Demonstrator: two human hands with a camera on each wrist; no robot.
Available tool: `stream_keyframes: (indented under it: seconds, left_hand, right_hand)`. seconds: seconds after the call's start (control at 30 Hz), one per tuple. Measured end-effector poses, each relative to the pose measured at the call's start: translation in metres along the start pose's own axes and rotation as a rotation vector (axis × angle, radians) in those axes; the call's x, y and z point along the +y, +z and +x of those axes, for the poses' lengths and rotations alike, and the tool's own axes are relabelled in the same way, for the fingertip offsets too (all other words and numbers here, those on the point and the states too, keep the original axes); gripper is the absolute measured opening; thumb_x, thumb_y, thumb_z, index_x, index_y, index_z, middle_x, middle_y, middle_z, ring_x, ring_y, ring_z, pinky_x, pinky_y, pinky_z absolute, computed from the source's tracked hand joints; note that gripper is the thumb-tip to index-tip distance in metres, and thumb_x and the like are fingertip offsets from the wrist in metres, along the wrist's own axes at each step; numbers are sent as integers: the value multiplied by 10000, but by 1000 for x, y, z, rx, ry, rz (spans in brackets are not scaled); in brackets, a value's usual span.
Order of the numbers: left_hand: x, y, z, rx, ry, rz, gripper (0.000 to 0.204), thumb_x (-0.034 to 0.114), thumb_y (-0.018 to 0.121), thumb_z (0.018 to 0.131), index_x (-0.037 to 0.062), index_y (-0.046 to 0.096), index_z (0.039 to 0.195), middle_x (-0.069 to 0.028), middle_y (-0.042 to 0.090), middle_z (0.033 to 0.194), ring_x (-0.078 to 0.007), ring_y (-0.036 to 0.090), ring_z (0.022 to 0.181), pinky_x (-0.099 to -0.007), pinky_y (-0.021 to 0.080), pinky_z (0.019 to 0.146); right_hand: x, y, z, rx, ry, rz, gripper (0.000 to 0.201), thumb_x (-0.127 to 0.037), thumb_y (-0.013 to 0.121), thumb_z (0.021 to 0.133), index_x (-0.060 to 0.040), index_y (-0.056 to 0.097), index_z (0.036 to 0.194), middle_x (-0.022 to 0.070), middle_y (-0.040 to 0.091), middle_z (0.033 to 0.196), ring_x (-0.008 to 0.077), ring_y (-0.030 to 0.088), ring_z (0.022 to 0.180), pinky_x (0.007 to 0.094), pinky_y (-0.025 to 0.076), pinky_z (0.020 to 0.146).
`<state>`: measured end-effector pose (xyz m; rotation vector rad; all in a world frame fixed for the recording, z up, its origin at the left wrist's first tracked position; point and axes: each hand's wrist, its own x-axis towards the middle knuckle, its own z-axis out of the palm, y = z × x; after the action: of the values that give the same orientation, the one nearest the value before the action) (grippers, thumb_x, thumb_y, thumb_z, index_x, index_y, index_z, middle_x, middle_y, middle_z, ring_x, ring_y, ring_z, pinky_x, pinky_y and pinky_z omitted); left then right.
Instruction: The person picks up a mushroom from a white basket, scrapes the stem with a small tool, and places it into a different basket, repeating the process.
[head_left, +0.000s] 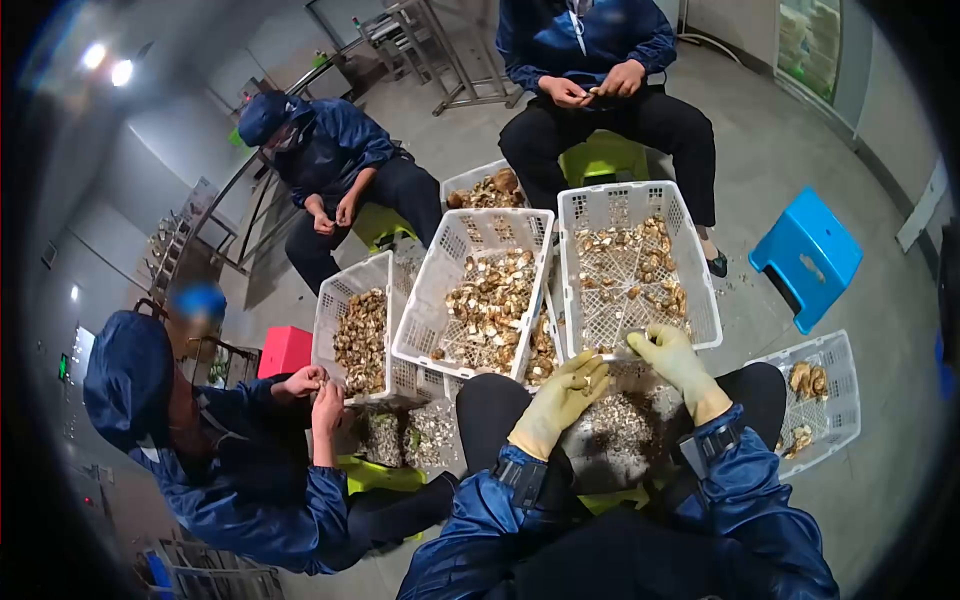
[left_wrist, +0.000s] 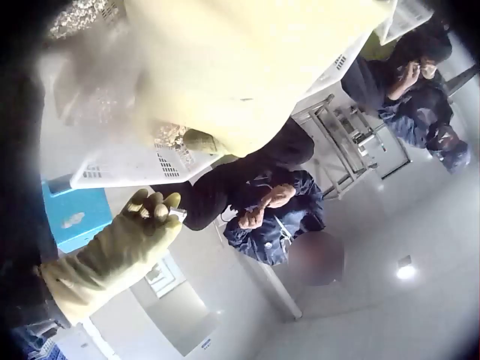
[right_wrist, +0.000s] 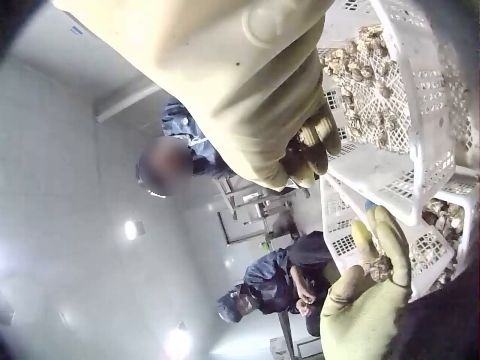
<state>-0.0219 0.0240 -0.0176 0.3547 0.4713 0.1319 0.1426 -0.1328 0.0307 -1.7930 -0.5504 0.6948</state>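
My gloved left hand [head_left: 555,405] is palm up, a small brown-and-white mushroom [right_wrist: 379,268] held between its thumb and fingers. To its right, my gloved right hand [head_left: 680,368] has its fingers curled. In the left wrist view this right hand [left_wrist: 124,251] pinches a small pale, shiny object [left_wrist: 178,214], too small to identify. The hands are apart, above a heap of pale trimmings [head_left: 622,425] between the knees. Just ahead are white crates with mushrooms, one at the centre [head_left: 425,300] and one at the right [head_left: 705,290].
More mushroom crates stand at the left [head_left: 325,335], the back [head_left: 455,185] and the lower right [head_left: 850,400]. Three people in blue jackets sit around them, handling small things. A blue stool [head_left: 815,250] is at the right, a red one [head_left: 285,350] at the left.
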Motion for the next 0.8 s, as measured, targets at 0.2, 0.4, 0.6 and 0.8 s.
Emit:
stream_keyframes:
  seconds: [0.2, 0.4, 0.6, 0.8]
  left_hand:
    - [-9, -3, -31, -122, 190, 224, 413, -68, 466, 951, -62, 440, 1364, -246, 488, 1392, -290, 476, 1347, -347, 429, 1105]
    - [-24, -78, 8, 16, 236, -96, 262, 39, 515, 1004, -99, 538, 1225, -224, 580, 1273, -306, 569, 1220, -345, 498, 1034]
    - [-22, -57, 7, 271, 94, -142, 343, 299, 471, 1060, -3, 632, 1092, -131, 671, 1098, -269, 633, 1100, -339, 545, 932]
    - [-29, -59, 12, 180, 156, 38, 486, 379, 358, 1079, -19, 631, 1133, -120, 669, 1079, -229, 618, 952, -331, 541, 801]
  right_hand:
    - [26, 36, -47, 2, -95, -62, 361, -337, 670, 908, 15, 686, 834, 34, 614, 666, 101, 514, 637, 315, 436, 585]
    - [31, 48, -63, 24, 2, 71, 308, -293, 672, 919, 12, 706, 888, -8, 624, 708, 74, 519, 639, 271, 428, 582]
    - [64, 53, -45, 61, -80, -137, 337, -315, 689, 892, 21, 699, 898, 75, 653, 695, 127, 564, 653, 317, 463, 617]
    - [38, 57, -57, 48, -60, -145, 303, -281, 691, 907, 18, 706, 952, 31, 672, 747, 100, 560, 685, 296, 464, 644]
